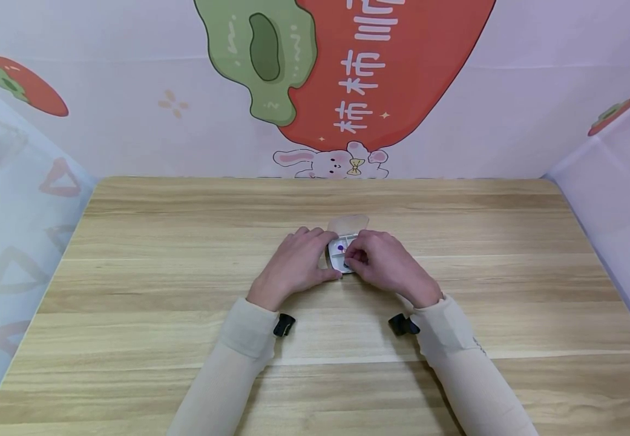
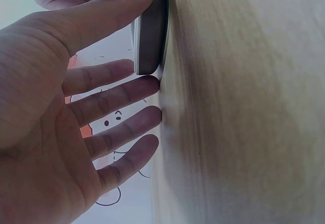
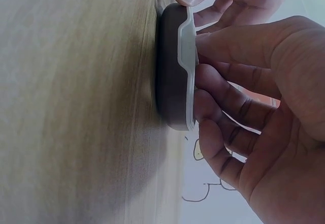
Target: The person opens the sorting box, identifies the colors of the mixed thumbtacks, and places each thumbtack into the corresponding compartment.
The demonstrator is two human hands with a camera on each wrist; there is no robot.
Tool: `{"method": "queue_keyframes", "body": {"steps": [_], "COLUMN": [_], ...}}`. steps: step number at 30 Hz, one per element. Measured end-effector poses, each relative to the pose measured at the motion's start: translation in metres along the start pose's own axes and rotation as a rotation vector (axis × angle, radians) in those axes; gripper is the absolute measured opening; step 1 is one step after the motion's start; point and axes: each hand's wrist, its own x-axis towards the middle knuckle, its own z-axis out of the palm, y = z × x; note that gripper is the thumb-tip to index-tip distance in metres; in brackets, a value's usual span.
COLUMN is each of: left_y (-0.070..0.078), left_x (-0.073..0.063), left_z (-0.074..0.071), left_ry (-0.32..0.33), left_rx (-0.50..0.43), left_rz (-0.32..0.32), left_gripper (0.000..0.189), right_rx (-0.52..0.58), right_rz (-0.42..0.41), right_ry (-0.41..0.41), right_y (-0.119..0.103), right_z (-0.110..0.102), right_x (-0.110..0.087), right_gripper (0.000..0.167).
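A small pill box (image 1: 337, 261) with a white divided inside and a dark outer shell lies on the table, its clear lid (image 1: 348, 224) raised at the far side. My left hand (image 1: 297, 261) holds the box from the left, thumb at the near edge and index finger at the far corner; the other fingers are spread behind it. From the right, my right hand (image 1: 385, 261) reaches over the box with bent fingers (image 3: 207, 76), their tips down at the compartments. A purple piece (image 1: 340, 247) shows in one compartment. I cannot tell whether the right fingertips pinch anything.
The wood-grain table (image 1: 157, 272) extends around the box on all sides. Behind it stands a white printed cloth (image 1: 129, 133) with persimmon and rabbit drawings, and cloth panels flank both sides. A black wrist device (image 1: 284, 325) sits at the left cuff, another (image 1: 403, 324) at the right.
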Motion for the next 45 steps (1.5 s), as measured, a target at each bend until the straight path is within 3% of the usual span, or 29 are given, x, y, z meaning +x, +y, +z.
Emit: {"method": "queue_keyframes", "body": {"steps": [25, 40, 45], "left_y": [0.001, 0.002, 0.001], "left_x": [0.002, 0.001, 0.000], "left_z": [-0.001, 0.000, 0.000], "left_ry": [0.004, -0.018, -0.020], "left_rx": [0.013, -0.015, -0.023], "left_rz": [0.013, -0.029, -0.037], "left_gripper": [0.071, 0.072, 0.072], "right_rx": [0.027, 0.098, 0.149], "right_rz": [0.016, 0.174, 0.189], "right_ry": [0.035, 0.048, 0.049], "right_y": [0.006, 0.037, 0.043], "right_z": [-0.013, -0.031, -0.030], "right_x": [-0.005, -0.013, -0.012], "right_gripper": [0.009, 0.008, 0.013]}}
